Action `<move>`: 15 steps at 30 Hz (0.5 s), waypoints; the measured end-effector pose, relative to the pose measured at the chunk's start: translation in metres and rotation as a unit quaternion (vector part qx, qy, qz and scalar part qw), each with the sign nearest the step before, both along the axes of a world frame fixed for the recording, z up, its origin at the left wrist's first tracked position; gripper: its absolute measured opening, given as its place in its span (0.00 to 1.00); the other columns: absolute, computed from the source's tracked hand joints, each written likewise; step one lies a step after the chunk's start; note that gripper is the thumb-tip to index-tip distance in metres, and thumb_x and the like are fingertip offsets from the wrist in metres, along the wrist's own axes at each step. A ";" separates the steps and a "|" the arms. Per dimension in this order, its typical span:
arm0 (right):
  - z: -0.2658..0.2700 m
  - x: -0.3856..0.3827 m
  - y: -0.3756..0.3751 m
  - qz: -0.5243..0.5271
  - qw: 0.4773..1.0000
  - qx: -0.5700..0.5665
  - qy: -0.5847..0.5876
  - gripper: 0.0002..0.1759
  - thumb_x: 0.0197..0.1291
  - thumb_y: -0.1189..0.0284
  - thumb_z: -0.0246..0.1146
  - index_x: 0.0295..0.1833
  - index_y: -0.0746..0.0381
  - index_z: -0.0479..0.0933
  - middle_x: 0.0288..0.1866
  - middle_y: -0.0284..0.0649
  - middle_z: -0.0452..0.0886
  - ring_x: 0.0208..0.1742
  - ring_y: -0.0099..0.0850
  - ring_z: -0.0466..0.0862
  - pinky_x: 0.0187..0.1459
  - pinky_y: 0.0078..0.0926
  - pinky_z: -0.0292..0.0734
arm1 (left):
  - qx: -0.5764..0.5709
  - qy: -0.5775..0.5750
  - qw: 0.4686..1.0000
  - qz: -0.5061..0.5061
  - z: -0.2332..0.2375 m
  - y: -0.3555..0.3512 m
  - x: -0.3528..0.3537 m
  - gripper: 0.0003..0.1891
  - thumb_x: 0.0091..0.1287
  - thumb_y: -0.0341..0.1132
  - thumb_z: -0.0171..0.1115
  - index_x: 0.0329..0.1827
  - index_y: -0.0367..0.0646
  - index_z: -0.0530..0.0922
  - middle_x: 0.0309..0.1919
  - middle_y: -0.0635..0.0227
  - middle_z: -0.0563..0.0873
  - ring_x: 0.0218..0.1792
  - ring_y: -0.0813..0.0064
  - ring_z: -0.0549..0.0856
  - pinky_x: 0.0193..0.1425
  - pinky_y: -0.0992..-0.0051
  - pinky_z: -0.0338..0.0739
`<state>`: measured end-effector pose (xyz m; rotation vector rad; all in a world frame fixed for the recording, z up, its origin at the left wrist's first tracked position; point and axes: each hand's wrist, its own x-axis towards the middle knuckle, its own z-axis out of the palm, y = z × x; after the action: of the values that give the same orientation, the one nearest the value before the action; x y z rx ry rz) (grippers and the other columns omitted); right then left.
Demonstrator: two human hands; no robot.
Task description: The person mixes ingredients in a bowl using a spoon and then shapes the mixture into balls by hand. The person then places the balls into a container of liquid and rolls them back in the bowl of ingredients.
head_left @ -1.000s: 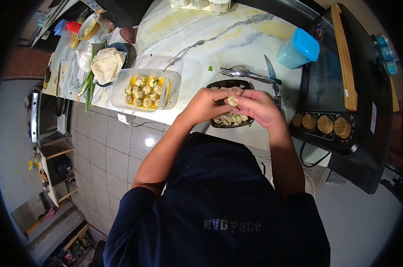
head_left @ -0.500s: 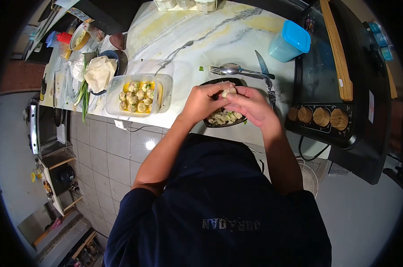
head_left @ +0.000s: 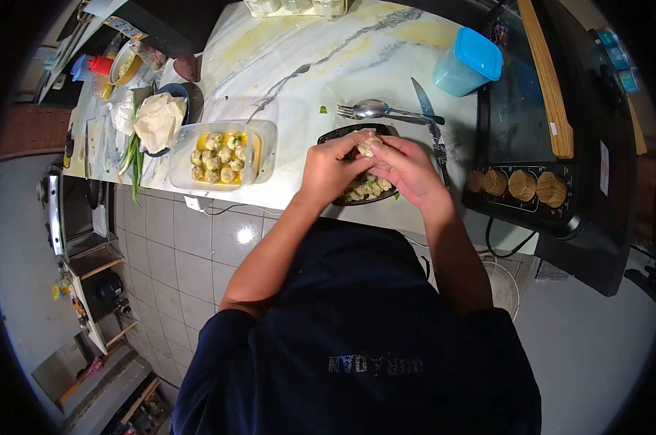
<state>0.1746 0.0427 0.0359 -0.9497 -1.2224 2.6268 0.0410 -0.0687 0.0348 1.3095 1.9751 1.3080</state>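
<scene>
Both hands meet over a black dish that holds a chopped, pale filling with green bits. My left hand and my right hand pinch a small pale dumpling between their fingertips. The fingers partly cover it, and its top edge looks gathered. To the left, a clear plastic container holds several round dumplings with green bits in yellow oil. A stack of thin wrappers lies on a dark blue plate farther left.
Beyond the dish lie a fork and spoon and a knife. A blue-lidded container stands by the black oven with wooden knobs. Spring onions hang over the counter's front edge at left.
Both hands stay together above the dish. The fingers have shifted slightly around the dumpling, and more of its gathered top shows. The view has moved a little.
</scene>
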 end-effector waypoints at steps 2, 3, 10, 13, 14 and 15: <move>-0.006 0.001 -0.007 -0.055 0.998 -0.003 0.036 0.19 0.64 0.68 0.64 0.55 0.70 0.76 0.49 0.41 0.82 0.53 0.30 0.83 0.53 0.27 0.79 | 0.042 0.027 0.999 -0.009 -0.006 0.000 0.001 0.21 0.53 0.31 0.75 0.52 0.43 0.83 0.47 0.58 0.87 0.46 0.63 0.88 0.49 0.72 0.82; -0.003 0.002 -0.006 -0.055 0.998 -0.004 0.034 0.19 0.64 0.68 0.64 0.55 0.70 0.76 0.49 0.41 0.82 0.53 0.30 0.83 0.53 0.27 0.79 | 0.083 0.053 0.995 -0.018 -0.004 0.000 0.003 0.21 0.53 0.31 0.75 0.51 0.42 0.83 0.48 0.58 0.87 0.47 0.63 0.88 0.48 0.72 0.82; 0.003 0.002 0.002 0.003 1.000 -0.006 0.011 0.16 0.66 0.69 0.62 0.54 0.68 0.76 0.48 0.39 0.82 0.50 0.28 0.83 0.53 0.27 0.79 | 0.068 0.041 0.988 -0.135 0.002 0.000 -0.011 0.24 0.51 0.27 0.75 0.54 0.39 0.81 0.51 0.59 0.86 0.53 0.65 0.86 0.53 0.72 0.82; -0.007 0.000 -0.008 -0.051 0.998 -0.019 0.042 0.17 0.66 0.70 0.62 0.54 0.70 0.76 0.49 0.41 0.82 0.51 0.29 0.83 0.54 0.28 0.79 | -0.039 0.006 0.999 -0.026 0.003 0.000 0.002 0.26 0.51 0.27 0.75 0.56 0.40 0.81 0.52 0.58 0.85 0.54 0.66 0.85 0.54 0.72 0.81; -0.009 0.001 -0.011 -0.070 0.996 -0.011 0.050 0.18 0.65 0.68 0.64 0.54 0.70 0.76 0.49 0.42 0.82 0.52 0.29 0.83 0.55 0.28 0.79 | 0.015 0.031 0.999 -0.034 0.002 0.000 0.004 0.24 0.51 0.27 0.75 0.54 0.39 0.81 0.52 0.57 0.85 0.55 0.65 0.85 0.52 0.72 0.82; -0.005 0.001 -0.009 -0.071 0.996 -0.012 0.049 0.18 0.65 0.68 0.64 0.54 0.70 0.76 0.49 0.42 0.82 0.52 0.29 0.83 0.55 0.28 0.79 | 0.068 0.056 0.995 -0.042 0.004 0.000 0.006 0.23 0.52 0.28 0.74 0.53 0.38 0.81 0.52 0.56 0.85 0.56 0.63 0.84 0.50 0.72 0.83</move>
<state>0.1759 0.0335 0.0308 -0.8664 -1.0635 2.5499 0.0467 -0.0686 0.0383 1.5441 1.9081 1.3779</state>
